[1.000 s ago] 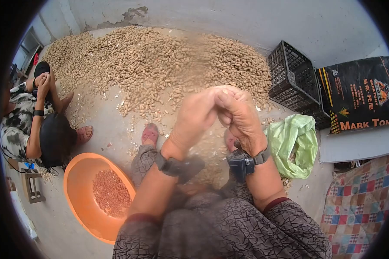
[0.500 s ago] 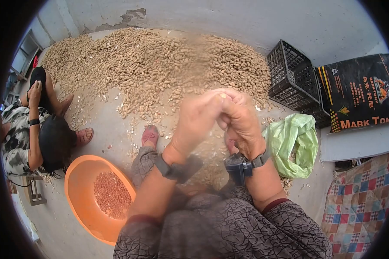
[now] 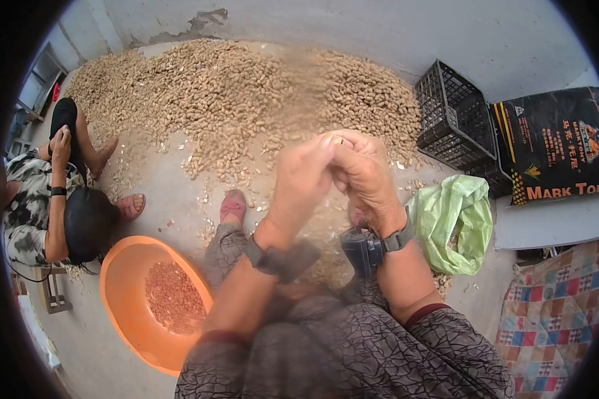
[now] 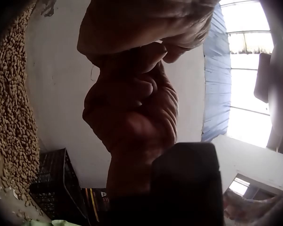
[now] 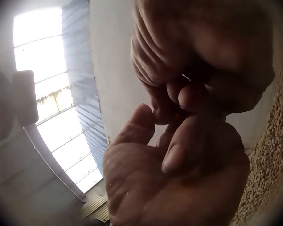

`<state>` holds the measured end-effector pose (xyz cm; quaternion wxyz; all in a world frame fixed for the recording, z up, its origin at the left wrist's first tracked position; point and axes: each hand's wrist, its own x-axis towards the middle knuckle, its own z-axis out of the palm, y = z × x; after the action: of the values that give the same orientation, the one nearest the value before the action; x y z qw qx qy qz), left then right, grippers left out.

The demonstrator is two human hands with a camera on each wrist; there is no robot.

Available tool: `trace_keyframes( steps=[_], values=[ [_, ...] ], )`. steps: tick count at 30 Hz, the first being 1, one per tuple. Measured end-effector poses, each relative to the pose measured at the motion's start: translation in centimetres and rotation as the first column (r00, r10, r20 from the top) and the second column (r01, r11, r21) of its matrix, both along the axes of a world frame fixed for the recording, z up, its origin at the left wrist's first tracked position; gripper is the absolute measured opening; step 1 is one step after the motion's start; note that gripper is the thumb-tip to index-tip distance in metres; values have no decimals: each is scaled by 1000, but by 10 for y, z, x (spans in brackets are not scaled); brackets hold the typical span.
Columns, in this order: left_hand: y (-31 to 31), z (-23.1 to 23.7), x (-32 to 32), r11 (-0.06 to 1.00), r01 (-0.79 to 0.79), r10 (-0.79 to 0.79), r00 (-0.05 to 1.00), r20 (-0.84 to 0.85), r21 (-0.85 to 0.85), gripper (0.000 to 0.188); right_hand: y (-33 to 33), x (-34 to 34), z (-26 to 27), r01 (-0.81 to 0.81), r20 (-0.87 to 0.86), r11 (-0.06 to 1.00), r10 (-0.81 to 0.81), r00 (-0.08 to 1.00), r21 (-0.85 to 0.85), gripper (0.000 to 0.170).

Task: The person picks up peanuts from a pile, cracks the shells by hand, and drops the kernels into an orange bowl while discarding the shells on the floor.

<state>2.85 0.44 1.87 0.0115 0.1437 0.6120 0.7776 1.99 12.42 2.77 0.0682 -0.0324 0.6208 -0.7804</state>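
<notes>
In the head view my left hand (image 3: 304,178) and right hand (image 3: 367,174) meet in front of my chest, fingers curled inward and fingertips touching. A tiny yellowish spot shows by the raised thumb; I cannot tell if it is a nail or a held piece. From the left wrist, the right hand (image 4: 134,117) appears in shadow below the other hand, their fingertips together. The right wrist view has both hands close up, thumb and fingers bent towards each other. Anything between the fingertips is hidden. Beyond them lies a wide heap of unshelled peanuts (image 3: 226,86).
An orange tub (image 3: 123,286) with reddish kernels (image 3: 173,296) stands at left, near a seated person (image 3: 40,199). To the right are a black crate (image 3: 446,120), a light green sack (image 3: 439,223), a black printed bag (image 3: 552,146) and a patchwork cloth (image 3: 552,319).
My hands stay together, with the fingers shifting slightly and the knuckles a little higher than half a second ago. The seated person's hands and head have moved slightly.
</notes>
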Motion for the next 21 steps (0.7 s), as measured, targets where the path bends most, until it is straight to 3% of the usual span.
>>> trace_keyframes(
  steps=[2, 4, 8, 10, 17, 21],
  values=[
    [-2, -3, -4, 998, -30, 26, 998, -63, -54, 32, 2, -1, 3, -37, -35, 998, 39, 999, 53, 19],
    [-8, -6, -7, 990, 57, -74, 989, 129, 132, 31, -1, 4, 10, 35, -72, 971, -18, 997, 235, 20],
    [-13, -3, -7, 994, 28, -49, 978, 205, 106, 21, -7, 8, 13, 66, -112, 958, -36, 993, 279, 21],
    [-12, -7, -9, 968, -14, -50, 968, 245, 251, 29, -6, 8, 12, 104, -147, 938, -57, 987, 330, 24],
    [-8, -6, -9, 951, -42, -18, 982, 190, 306, 34, 1, 6, 2, 145, -267, 941, -61, 962, 305, 21],
    [-9, -6, -8, 969, 6, -53, 981, 184, 247, 35, 5, 7, 2, 229, -354, 888, -81, 932, 398, 14]
  ],
)
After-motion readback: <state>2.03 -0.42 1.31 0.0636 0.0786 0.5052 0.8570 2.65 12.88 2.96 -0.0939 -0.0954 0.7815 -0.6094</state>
